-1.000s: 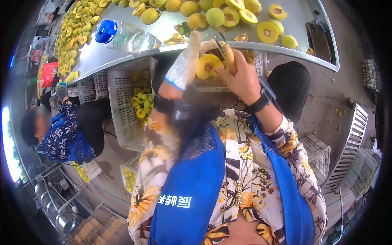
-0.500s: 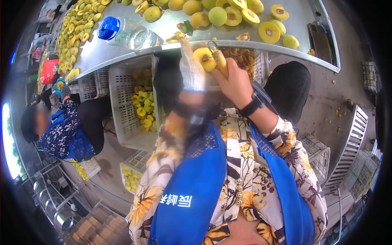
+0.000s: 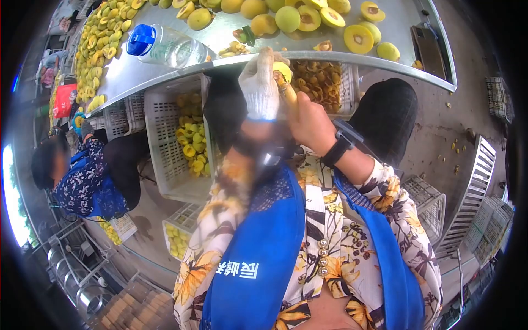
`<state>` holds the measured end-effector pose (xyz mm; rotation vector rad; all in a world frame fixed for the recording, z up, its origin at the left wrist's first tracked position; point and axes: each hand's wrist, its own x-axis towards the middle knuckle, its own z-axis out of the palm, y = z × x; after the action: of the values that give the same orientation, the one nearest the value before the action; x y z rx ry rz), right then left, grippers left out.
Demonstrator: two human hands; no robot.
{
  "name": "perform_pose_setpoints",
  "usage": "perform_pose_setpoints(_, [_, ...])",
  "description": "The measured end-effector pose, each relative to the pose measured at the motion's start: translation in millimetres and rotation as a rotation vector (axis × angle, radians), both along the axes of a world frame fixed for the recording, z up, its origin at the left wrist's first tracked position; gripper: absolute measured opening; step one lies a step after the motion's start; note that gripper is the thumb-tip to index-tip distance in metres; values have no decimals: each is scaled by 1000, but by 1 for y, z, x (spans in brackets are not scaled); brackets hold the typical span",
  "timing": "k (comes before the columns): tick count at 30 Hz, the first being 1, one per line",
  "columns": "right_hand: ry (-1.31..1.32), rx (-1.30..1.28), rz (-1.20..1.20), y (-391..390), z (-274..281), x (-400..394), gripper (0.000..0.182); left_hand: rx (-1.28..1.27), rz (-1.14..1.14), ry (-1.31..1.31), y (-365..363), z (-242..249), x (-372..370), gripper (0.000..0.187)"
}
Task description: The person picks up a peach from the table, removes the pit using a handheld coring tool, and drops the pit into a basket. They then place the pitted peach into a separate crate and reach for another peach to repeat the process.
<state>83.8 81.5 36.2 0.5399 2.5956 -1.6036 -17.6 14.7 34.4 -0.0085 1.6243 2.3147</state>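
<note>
My left hand (image 3: pixel 258 82), in a white knitted glove, is closed around a yellow peach half (image 3: pixel 282 70) just off the table's front edge. The bare right hand (image 3: pixel 314 122) grips the light handle of a pitting tool (image 3: pixel 288 94), whose tip is pressed against the cut face of that peach half. A wire loop showed on the tool earlier; now its tip is hidden in the fruit. Beyond my hands, several halved and whole peaches (image 3: pixel 309 20) lie on the metal table (image 3: pixel 231 36). Below the right side of the edge, a crate holds brown pits and scraps (image 3: pixel 319 82).
A blue-capped water bottle (image 3: pixel 165 47) lies on the table, with peach halves (image 3: pixel 105 33) heaped to its left. A white crate (image 3: pixel 165 148) holds yellow halves beside my knee. Another person (image 3: pixel 91 176) sits at left. A dark phone-like object (image 3: pixel 429 52) lies at the table's right end.
The peach half has turned from facing up to tilted, and the glove now wraps it more closely. The tool's tip has moved from beside the fruit onto its cut face.
</note>
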Motion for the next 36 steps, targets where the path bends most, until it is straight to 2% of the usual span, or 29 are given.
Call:
perform_pose_setpoints(4, [-5, -91, 83, 5, -5, 1, 20, -80, -127, -131, -2, 7, -3, 38])
perform_pose_setpoints(6, [-9, -195, 138, 11, -3, -1, 18, -28, -136, -137, -4, 3, -3, 34])
perform_pose_setpoints(9, [-318, -823, 222, 23, 6, 0, 16, 42, -193, -192, -6, 3, -1, 35])
perform_pose_setpoints(11, [-404, -1180, 229, 29, 1, 2, 16, 1, -272, -144, -8, 5, 0, 44])
perform_pose_setpoints(12, [-448, -1360, 231, 30, -3, 3, 16, 56, -226, -227, -8, 6, 1, 45])
perform_pose_setpoints(15, [-296, -1711, 379, 24, -24, 5, 17, 216, -34, -469, -13, 5, -1, 46])
perform_pose_setpoints(17, [-305, -1645, 299, 24, -17, 2, 16, 299, 159, -561, -42, 2, -21, 43])
perform_pose_setpoints(18, [-309, -1613, 255, 23, -14, 2, 16, 220, 229, -509, -70, -4, -33, 40])
perform_pose_setpoints(19, [-314, -1367, 180, 24, -20, -3, 13, -37, 240, -280, -101, -8, -40, 35])
perform_pose_setpoints(20, [-252, -960, 185, 25, -26, -6, 14, -476, 366, 78, -124, -8, -47, 31])
perform_pose_setpoints(21, [-192, -560, 178, 24, -31, -6, 15, -1032, 384, 361, -156, -19, -62, 27])
perform_pose_setpoints(22, [-162, -370, 185, 22, -34, -6, 17, -1379, 397, 572, -169, -9, -66, 24])
perform_pose_setpoints(23, [-143, -176, 183, 20, -36, -6, 19, -1447, 402, 777, -163, 3, -69, 24])
perform_pose_setpoints(24, [-142, -182, 197, 20, -36, -10, 21, -1503, 410, 985, -151, 15, -75, 25])
perform_pose_setpoints(26, [-182, -163, 200, 15, -39, -11, 24, -1312, 208, 997, -102, 30, -88, 32])
perform_pose_setpoints(28, [-239, -98, 152, 14, -46, -14, 25, -1333, -41, 1177, -52, 24, -111, 43])
perform_pose_setpoints(30, [-212, -121, 109, 23, -44, -10, 25, -1522, -338, 1132, -3, 5, -132, 50])
perform_pose_setpoints(32, [-141, -91, 55, 31, -47, -1, 25, -1566, -587, 1009, 26, -20, -142, 53])
perform_pose_setpoints(33, [-82, -50, 25, 34, -54, 4, 25, -1637, -565, 1025, 33, -25, -142, 57])
perform_pose_setpoints(36, [-54, 40, -74, 37, -47, 12, 27, -1412, -516, 1036, 22, -31, -151, 56])
